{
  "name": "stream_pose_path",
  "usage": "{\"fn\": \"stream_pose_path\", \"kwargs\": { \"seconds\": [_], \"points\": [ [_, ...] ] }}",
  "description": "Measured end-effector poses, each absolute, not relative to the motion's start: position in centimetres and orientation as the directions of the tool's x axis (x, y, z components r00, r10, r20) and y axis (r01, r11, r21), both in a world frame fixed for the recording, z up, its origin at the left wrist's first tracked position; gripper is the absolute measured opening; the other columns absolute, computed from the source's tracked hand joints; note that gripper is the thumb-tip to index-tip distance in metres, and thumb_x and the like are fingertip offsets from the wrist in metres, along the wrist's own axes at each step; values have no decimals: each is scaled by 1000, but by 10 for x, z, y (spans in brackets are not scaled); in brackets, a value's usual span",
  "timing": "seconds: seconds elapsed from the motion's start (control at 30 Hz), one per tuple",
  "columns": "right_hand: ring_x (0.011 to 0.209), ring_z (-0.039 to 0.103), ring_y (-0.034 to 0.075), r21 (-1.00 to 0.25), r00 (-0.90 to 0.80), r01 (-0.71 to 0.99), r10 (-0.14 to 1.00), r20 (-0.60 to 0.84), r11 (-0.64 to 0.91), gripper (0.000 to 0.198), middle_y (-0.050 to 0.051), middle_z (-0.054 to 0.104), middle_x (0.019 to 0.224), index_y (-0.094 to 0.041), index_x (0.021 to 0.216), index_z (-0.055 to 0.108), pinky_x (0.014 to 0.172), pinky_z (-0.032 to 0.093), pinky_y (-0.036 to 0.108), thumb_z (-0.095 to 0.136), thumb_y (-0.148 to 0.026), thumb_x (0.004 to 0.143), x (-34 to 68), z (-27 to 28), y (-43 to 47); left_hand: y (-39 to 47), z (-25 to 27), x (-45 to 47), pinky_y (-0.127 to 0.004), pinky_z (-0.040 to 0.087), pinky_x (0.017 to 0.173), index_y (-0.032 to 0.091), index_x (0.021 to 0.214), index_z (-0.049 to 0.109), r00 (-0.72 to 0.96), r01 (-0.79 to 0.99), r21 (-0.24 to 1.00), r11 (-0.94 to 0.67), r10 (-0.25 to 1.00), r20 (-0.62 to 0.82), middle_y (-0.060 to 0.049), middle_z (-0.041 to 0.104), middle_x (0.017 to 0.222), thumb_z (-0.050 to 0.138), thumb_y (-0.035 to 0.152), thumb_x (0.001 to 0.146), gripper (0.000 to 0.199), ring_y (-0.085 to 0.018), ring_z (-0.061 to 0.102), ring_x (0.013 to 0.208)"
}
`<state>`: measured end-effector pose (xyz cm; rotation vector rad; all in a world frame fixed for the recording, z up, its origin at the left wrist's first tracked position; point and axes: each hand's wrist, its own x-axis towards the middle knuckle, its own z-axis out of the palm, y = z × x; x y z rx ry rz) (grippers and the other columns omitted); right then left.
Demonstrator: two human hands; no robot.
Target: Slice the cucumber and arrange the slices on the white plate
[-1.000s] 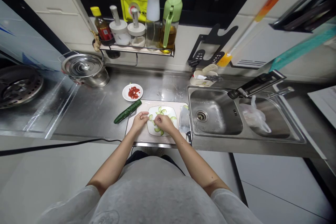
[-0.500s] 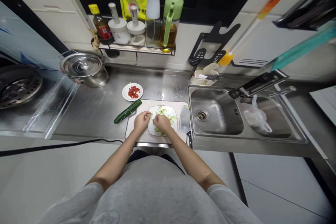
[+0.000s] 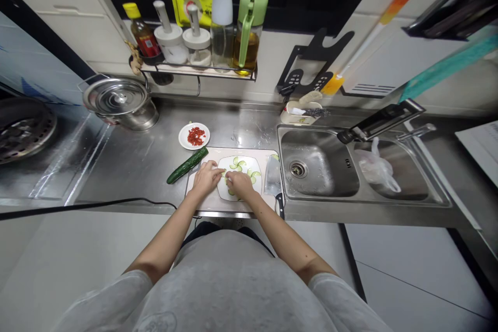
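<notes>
Over a white plate (image 3: 254, 190), my left hand (image 3: 207, 178) reaches in from the left side, its fingertips closed at a small green cucumber slice (image 3: 223, 173). My right hand (image 3: 239, 185) has its fingers curled in a pinch right beside that slice; what sits between them is mostly hidden. Thin curved cucumber slices (image 3: 238, 164) lie fanned in small groups on the plate. Under the plate is a pale cutting board (image 3: 212, 204). A cleaver (image 3: 273, 176) with a black handle rests on the board's right end. A long dark green cucumber (image 3: 187, 165) lies at the left.
A small white plate of chopped red pieces (image 3: 195, 136) stands behind the cucumber. To the right is a double sink (image 3: 319, 161) with a plastic bag (image 3: 376, 168) in it. A lidded steel pot (image 3: 121, 104) stands back left, near a shelf of bottles and jars (image 3: 194, 68).
My left hand has shifted slightly left and its fingers have spread a little. My right hand has moved slightly left and down. The whole view has shifted a little.
</notes>
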<state>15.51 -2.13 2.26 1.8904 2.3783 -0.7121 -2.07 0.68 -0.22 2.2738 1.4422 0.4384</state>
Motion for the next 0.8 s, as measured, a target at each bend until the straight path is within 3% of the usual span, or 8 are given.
{"fn": "stream_pose_path", "kwargs": {
  "seconds": [0.53, 0.8],
  "points": [
    [87, 60, 22, -345, -229, 930, 934, -273, 128, 22, 9, 69, 94, -17, 101, 63, 75, 35, 31, 47, -31, 94, 150, 22, -28, 0, -6, -15, -32, 45, 79, 29, 108, 72, 350, 780, 529, -334, 934, 73, -7, 56, 111, 58, 33, 86, 26, -23, 51, 101],
    [95, 58, 24, -327, -247, 932, 935, -254, 157, 25, 10, 68, 98, -18, 108, 62, 80, 35, 33, 49, -33, 93, 154, 24, -31, -1, -9, -12, -33, 45, 83, 27, 108, 71, 337, 777, 533, -334, 937, 95, -7, 56, 114, 57, 33, 86, 26, -23, 52, 101]
  ]
}}
